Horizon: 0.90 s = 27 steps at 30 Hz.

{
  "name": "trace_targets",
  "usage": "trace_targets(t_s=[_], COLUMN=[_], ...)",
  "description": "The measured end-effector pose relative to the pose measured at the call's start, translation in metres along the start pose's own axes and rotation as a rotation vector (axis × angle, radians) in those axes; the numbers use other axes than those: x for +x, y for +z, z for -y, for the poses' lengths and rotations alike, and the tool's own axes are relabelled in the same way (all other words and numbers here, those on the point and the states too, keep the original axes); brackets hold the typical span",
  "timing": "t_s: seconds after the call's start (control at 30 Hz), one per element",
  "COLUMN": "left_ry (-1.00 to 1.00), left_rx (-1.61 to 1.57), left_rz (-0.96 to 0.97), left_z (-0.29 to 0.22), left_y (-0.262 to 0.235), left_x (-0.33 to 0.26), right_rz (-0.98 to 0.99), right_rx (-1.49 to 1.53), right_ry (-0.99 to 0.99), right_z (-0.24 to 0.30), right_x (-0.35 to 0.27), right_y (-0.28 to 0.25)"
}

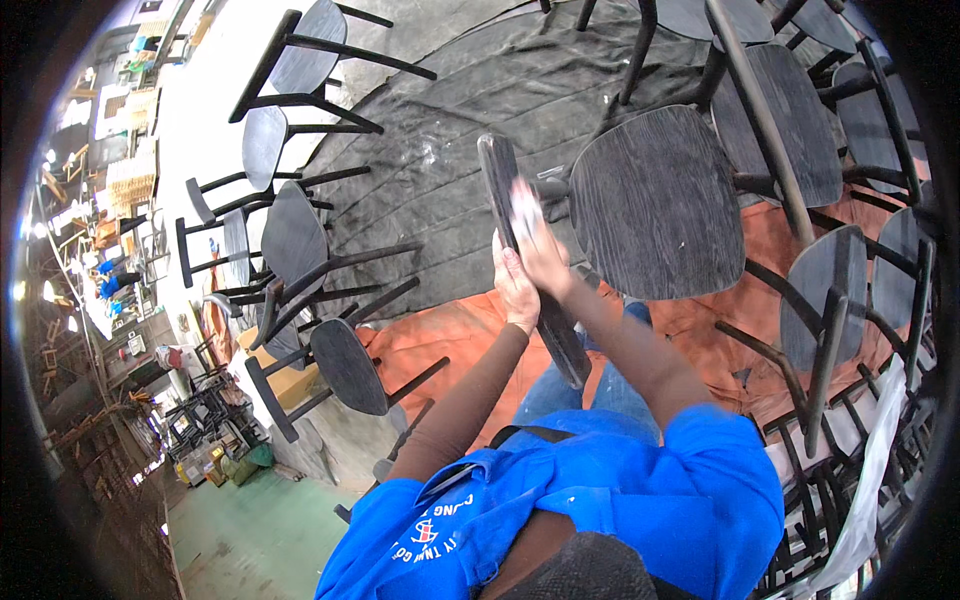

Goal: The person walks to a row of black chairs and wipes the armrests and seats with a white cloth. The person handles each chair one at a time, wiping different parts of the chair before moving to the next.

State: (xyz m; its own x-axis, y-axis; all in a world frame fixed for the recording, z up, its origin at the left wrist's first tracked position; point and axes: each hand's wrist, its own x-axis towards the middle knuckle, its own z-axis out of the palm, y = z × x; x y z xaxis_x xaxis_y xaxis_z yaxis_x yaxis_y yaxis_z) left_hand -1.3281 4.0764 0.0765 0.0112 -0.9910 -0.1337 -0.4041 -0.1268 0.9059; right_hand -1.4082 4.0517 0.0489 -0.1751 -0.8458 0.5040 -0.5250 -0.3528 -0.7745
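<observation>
Pressed flat against the left face of a dark curved backrest [535, 270], the left hand [516, 288] steadies it with fingers straight and together, while the right hand [541, 252] lies on the opposite face with a small pale pad [524, 207] under its fingers – whether those fingers curl around the pad cannot be told. That backrest stands nearly on edge in front of the person, its lower end over the blue-jeaned lap [600, 385] and its upper end reaching toward a black wood-grain chair seat [655, 200] just to the right. Beneath lie an orange cloth [440, 345] and, farther out, a dark grey floor sheet [470, 150] – more black chairs [300, 240] crowd the left side, and others stack up on the right [850, 290]
</observation>
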Motion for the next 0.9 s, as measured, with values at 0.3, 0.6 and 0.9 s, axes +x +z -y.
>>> trace_targets(t_s=[0.3,0.6,0.9], left_ry=[-0.032,0.011,-0.13], left_rx=[-0.065,0.02,-0.36], left_rz=[-0.001,0.01,0.14], left_z=[-0.003,0.004,0.015], left_y=[0.004,0.001,0.001], left_x=[0.005,0.006,0.009], right_rz=[0.114,0.046,0.353], right_rx=[0.474,0.267,0.436], right_ry=[0.493,0.526,0.632], right_z=[0.014,0.003,0.085], right_x=[-0.075,-0.007,-0.14], right_y=[-0.011,0.005,-0.083])
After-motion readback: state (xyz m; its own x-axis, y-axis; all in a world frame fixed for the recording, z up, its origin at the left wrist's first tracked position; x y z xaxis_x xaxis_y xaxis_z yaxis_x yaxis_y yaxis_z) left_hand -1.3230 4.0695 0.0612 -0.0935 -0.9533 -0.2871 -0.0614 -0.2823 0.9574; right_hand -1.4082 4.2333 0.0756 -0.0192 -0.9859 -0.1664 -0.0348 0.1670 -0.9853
